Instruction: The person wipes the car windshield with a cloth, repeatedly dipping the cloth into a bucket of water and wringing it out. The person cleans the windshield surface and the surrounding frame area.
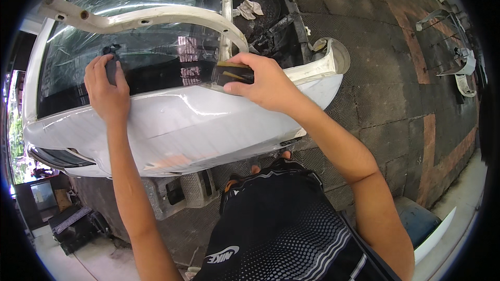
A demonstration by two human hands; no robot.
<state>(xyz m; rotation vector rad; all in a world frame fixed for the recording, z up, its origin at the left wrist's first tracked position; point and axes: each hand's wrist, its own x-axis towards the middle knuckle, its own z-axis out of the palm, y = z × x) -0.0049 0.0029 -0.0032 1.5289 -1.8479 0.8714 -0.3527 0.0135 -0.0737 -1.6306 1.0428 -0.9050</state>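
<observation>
My left hand (107, 88) is closed, fingers and thumb pinching a dark grey, flat piece (111, 72) against the dark glass (151, 62) of a white car body. The piece's exact kind is unclear. Farther right, my right hand (265, 83) grips a dark block with yellowish edges (233, 73), like a sanding block, between thumb and fingers. That block is at the corner where the glass meets the white body panel (182, 117). A curved white metal bar with holes (151, 14) runs across the glass and ends close to my right hand.
A crumpled whitish cloth (250, 9) lies in the open dark cavity beyond the bar. Loose car parts (461, 62) lie on the tiled floor (383, 99) at right. A grey plastic part (192, 190) sits below the panel, and a black case (78, 226) stands lower left.
</observation>
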